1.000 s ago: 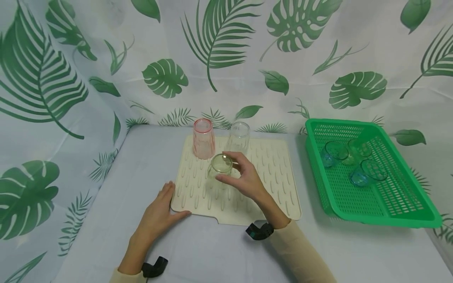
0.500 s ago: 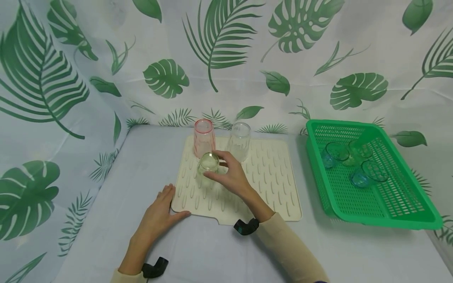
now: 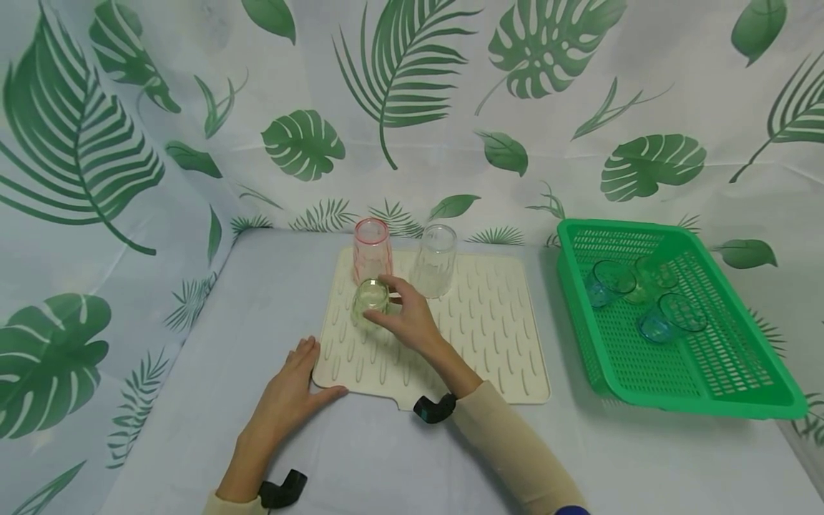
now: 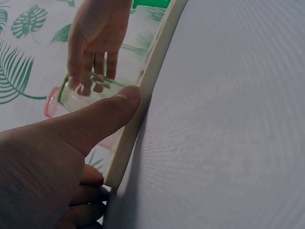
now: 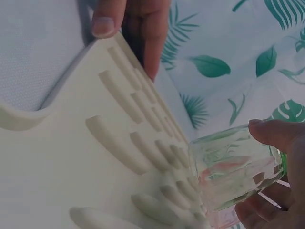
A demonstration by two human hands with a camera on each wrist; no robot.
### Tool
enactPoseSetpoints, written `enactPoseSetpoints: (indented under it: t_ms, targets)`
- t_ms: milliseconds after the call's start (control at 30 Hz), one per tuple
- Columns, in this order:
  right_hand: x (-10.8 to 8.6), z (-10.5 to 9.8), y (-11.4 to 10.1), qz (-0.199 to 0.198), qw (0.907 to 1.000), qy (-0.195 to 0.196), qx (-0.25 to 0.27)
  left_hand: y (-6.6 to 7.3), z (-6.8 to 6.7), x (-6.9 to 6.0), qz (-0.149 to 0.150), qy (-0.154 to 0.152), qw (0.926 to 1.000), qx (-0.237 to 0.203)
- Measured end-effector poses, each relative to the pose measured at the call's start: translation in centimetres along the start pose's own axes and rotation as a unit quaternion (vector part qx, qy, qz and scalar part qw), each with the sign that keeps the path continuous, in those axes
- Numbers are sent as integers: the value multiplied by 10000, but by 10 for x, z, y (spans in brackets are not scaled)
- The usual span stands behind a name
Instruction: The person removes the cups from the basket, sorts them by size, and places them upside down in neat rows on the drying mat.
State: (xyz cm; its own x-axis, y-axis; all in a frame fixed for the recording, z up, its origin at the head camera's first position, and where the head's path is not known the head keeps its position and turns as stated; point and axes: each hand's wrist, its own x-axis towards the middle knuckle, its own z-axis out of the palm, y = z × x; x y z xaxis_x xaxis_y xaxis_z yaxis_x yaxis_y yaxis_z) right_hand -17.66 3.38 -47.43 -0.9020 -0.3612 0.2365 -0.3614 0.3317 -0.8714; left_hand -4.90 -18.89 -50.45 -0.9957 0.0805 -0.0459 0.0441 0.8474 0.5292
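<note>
My right hand [image 3: 412, 318] holds a pale green glass [image 3: 372, 300] between thumb and fingers near its upper end. The glass stands upright over the left part of a cream ridged drying mat [image 3: 483, 329]; in the right wrist view its lower end looks to be at the mat surface. Just behind it on the mat are a pink-tinted glass [image 3: 372, 247] and, to the right, a clear glass [image 3: 435, 268]. My left hand [image 3: 290, 390] rests at the mat's front left corner, thumb along the front edge, fingers along the left edge.
A green plastic basket [image 3: 579, 336] stands to the right of the mat. Inside are two bluish glasses [image 3: 669, 318] and a greenish one [image 3: 644, 282]. A leaf-patterned cloth [image 3: 425, 164] hangs behind and to the left of the white-covered table [image 3: 360, 458].
My right hand has carried the green glass leftward across the mat, to in front of the pink glass, slowing over the last half second. My left hand stays at the corner.
</note>
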Motion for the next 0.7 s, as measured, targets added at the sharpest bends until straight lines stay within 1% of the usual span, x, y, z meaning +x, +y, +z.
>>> enactPoseSetpoints:
  t_ms: [167,267,500,700]
  targets:
    - [3,4,4,-110,9999,55,-79,0,0,0,8,18,10000,-12]
    - [5,6,6,-61,9998,63,-168,0,0,0,13,27,10000,-9]
    - [8,9,7,18,9998,43,-192,1,0,0,-21,-15,10000,-37]
    - [9,9,6,-40,9996,32,-294,1,0,0,-82,-87,9999,-28]
